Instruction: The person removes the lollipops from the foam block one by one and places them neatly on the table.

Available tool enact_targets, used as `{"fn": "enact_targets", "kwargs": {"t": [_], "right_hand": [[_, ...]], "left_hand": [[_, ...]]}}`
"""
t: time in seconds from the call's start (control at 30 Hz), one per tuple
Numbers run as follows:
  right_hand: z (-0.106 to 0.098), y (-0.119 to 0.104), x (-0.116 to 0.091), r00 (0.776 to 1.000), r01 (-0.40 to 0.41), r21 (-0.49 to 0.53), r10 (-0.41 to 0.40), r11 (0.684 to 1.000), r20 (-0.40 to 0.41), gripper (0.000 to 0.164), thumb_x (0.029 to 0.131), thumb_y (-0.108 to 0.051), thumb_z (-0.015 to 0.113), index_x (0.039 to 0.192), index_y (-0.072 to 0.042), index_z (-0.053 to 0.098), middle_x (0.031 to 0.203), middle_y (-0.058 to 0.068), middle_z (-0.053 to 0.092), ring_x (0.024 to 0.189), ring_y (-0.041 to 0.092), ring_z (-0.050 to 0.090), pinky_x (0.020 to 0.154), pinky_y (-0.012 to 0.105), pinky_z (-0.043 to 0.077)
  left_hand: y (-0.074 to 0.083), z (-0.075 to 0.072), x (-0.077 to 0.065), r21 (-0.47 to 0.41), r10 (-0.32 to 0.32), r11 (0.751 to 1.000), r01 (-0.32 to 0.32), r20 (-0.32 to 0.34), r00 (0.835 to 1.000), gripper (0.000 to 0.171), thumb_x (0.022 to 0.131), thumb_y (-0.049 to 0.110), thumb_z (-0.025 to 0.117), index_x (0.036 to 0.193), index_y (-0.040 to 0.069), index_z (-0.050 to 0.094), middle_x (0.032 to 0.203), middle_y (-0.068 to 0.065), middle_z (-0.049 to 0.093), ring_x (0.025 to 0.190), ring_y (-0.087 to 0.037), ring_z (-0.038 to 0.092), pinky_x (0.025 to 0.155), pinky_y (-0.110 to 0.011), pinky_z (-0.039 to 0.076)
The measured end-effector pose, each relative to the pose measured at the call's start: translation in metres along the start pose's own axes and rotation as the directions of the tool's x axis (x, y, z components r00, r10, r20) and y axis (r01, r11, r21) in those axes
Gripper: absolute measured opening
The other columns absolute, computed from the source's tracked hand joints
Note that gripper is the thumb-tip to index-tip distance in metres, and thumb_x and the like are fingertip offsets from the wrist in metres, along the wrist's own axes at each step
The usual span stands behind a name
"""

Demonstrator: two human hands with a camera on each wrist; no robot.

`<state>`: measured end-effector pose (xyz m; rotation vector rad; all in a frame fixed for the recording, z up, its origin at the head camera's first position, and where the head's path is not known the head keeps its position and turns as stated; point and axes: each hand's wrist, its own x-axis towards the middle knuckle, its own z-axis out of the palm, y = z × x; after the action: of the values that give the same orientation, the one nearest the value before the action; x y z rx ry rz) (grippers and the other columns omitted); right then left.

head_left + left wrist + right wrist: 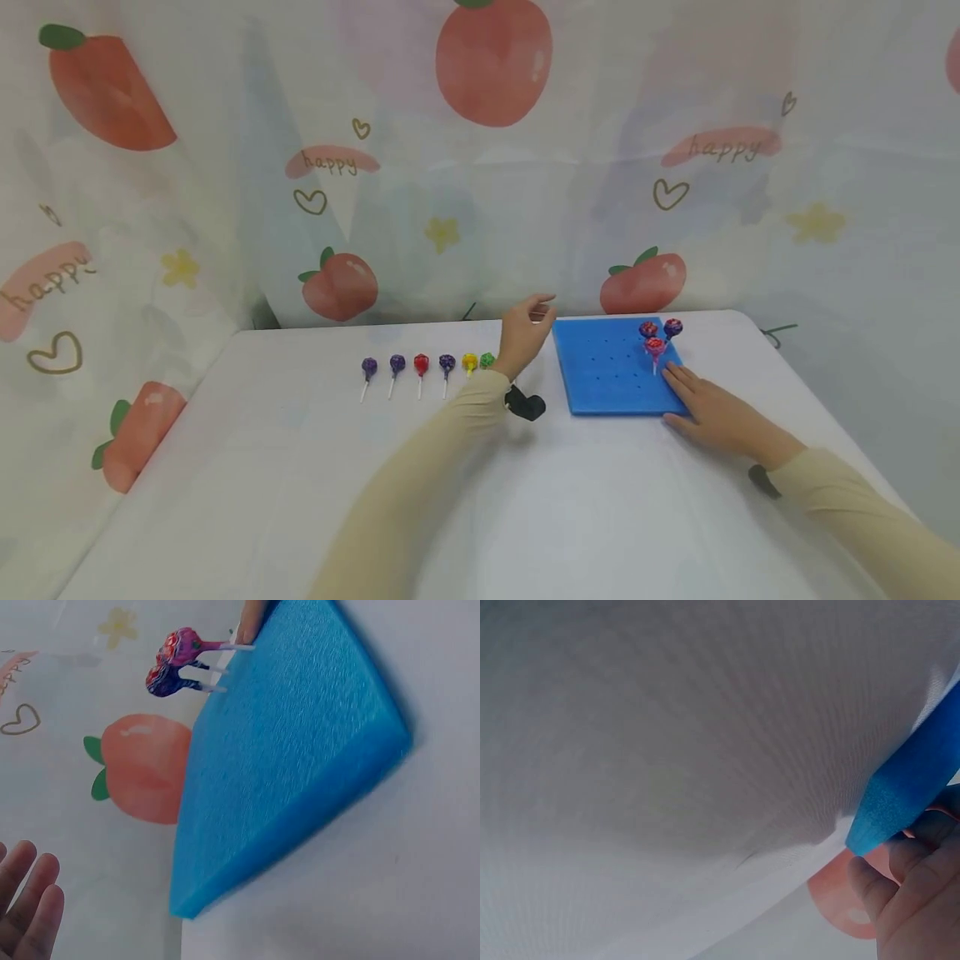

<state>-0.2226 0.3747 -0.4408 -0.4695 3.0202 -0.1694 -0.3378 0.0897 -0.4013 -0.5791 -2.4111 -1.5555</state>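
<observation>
Just left of the board (pixel 600 396), the left hand (pixel 527 332) hovers, fingers slack and parted; the right hand (pixel 708 408) rests straight-fingered on its right edge. I see three lollipops (pixel 655 345) standing toward the board's far right corner, more lollipops (pixel 422 363) lying left of it.

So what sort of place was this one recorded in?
Probably a staged recording corner rather than a lived-in room: a fruit-printed backdrop hangs behind a white table, where a row of lollipops and a blue board are laid out.
</observation>
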Motion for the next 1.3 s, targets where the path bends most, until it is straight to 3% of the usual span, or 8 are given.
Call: {"fn": "enact_targets", "kwargs": {"t": [0.3,0.43,0.63,0.87,1.13,1.3], "right_hand": [[-0.002,-0.001,-0.001,1.000,-0.013,-0.002,0.013,1.000,-0.003,0.082,0.088,-0.046,0.058,0.144,0.005,0.027,0.150,0.029,0.025,0.135,0.049,0.026,0.105,0.064,0.029],[-0.002,0.001,0.000,1.000,-0.015,-0.010,0.015,1.000,-0.004,0.082,0.088,-0.046,0.058,0.144,0.005,0.027,0.150,0.029,0.025,0.135,0.049,0.025,0.105,0.063,0.028],[-0.001,0.002,0.001,1.000,-0.009,-0.026,0.009,1.000,-0.002,0.080,0.088,-0.043,0.059,0.144,0.005,0.027,0.150,0.029,0.024,0.135,0.049,0.025,0.106,0.063,0.027],[0.002,0.001,0.000,1.000,-0.009,-0.020,0.009,1.000,-0.002,0.078,0.089,-0.039,0.059,0.144,0.006,0.027,0.150,0.030,0.024,0.135,0.049,0.025,0.107,0.062,0.027],[0.002,-0.003,-0.001,1.000,-0.018,-0.019,0.017,1.000,-0.004,0.078,0.089,-0.040,0.058,0.144,0.005,0.027,0.150,0.029,0.024,0.136,0.048,0.025,0.107,0.062,0.027],[0.001,-0.002,-0.001,1.000,-0.025,-0.030,0.025,0.999,0.000,0.078,0.089,-0.040,0.058,0.144,0.005,0.027,0.150,0.029,0.024,0.136,0.048,0.026,0.107,0.061,0.027]], "left_hand": [[0.009,0.056,-0.002,-0.076,-0.078,0.993,0.086,0.096,0.992,0.033,0.093,0.023,0.059,0.123,0.010,0.060,0.108,-0.007,0.070,0.099,-0.019,0.066,0.080,-0.021,0.053],[0.010,0.076,-0.002,-0.120,-0.081,0.988,0.095,0.118,0.990,0.030,0.092,0.023,0.061,0.119,0.010,0.063,0.107,-0.007,0.070,0.097,-0.016,0.066,0.078,-0.018,0.053],[0.005,0.102,-0.005,-0.102,-0.048,0.993,0.067,0.176,0.983,0.027,0.091,0.023,0.062,0.114,0.011,0.066,0.106,-0.005,0.071,0.095,-0.011,0.067,0.079,-0.013,0.051],[0.000,0.122,-0.010,-0.049,-0.047,0.997,0.060,0.239,0.970,0.027,0.092,0.024,0.061,0.116,0.014,0.065,0.105,-0.001,0.071,0.094,-0.006,0.066,0.080,-0.012,0.050],[0.000,0.133,-0.011,-0.091,-0.060,0.992,0.090,0.289,0.955,0.028,0.094,0.019,0.057,0.122,0.014,0.062,0.113,-0.002,0.070,0.104,-0.007,0.064,0.088,-0.014,0.049],[0.001,0.140,-0.007,-0.051,-0.080,0.994,0.101,0.318,0.945,0.030,0.095,0.022,0.056,0.124,0.016,0.061,0.117,0.000,0.068,0.107,-0.006,0.063,0.089,-0.016,0.049]]}}
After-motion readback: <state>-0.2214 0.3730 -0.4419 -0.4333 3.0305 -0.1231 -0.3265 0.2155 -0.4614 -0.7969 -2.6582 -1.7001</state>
